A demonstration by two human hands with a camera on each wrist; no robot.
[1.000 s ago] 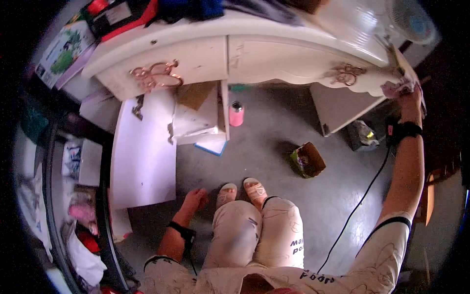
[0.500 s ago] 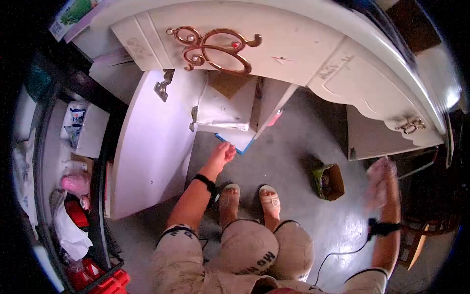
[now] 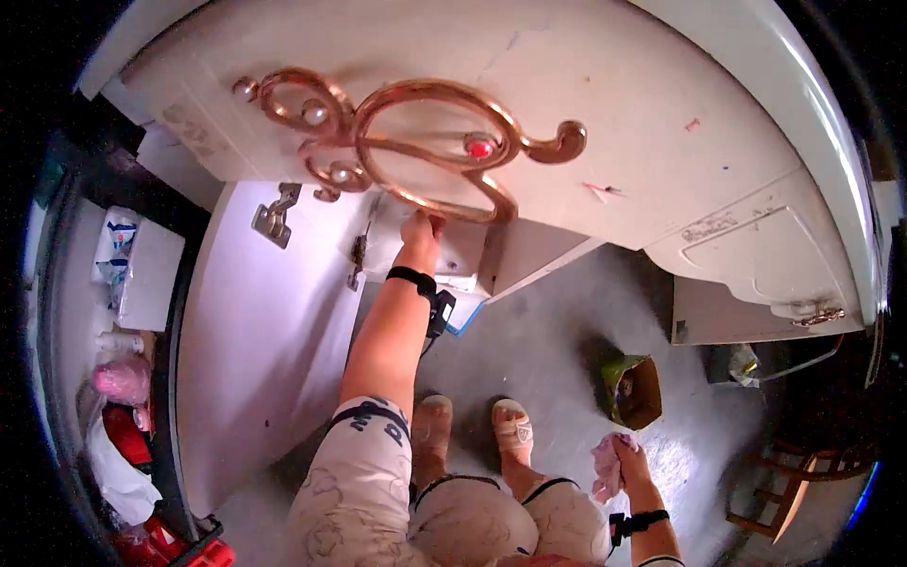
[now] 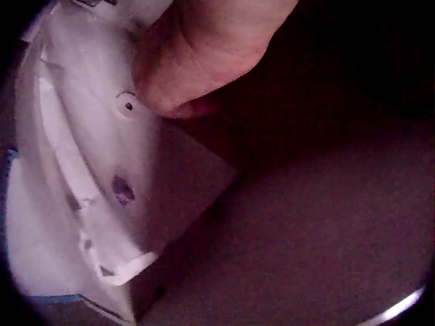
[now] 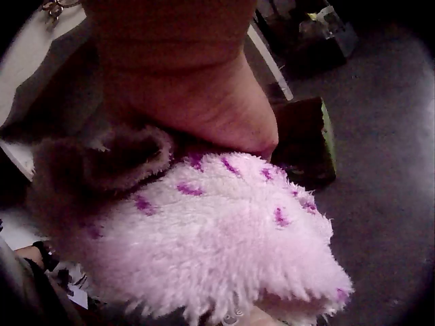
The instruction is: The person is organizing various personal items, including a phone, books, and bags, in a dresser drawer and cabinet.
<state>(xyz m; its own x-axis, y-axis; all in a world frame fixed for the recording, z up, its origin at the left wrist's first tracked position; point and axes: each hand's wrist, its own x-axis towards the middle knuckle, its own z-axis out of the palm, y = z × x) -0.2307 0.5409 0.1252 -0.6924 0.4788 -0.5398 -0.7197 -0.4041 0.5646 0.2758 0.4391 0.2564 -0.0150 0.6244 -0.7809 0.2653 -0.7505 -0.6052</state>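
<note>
My left hand (image 3: 421, 230) reaches up under the white dresser to a scuffed white inner panel (image 3: 465, 253), just below the ornate copper handle (image 3: 406, 132). The left wrist view shows the heel of the left hand (image 4: 197, 54) against that white panel (image 4: 81, 176), beside a small screw hole; its fingers are hidden. Low beside my knee, my right hand (image 3: 630, 455) grips a fluffy pink cloth (image 3: 605, 470). In the right wrist view the pink cloth (image 5: 204, 238), dotted with purple, bulges out under the right hand (image 5: 183, 102).
An open white cabinet door (image 3: 274, 321) stands to the left of my arm. A green-lined cardboard box (image 3: 631, 389) sits on the grey floor to the right of my sandalled feet. Cluttered shelves (image 3: 123, 274) line the far left, and a wooden chair (image 3: 794, 472) is at the right.
My head has dropped closer to the dresser front. The left hand rose from the floor up to the inner panel. The right hand came off the dresser top down to knee height with the cloth.
</note>
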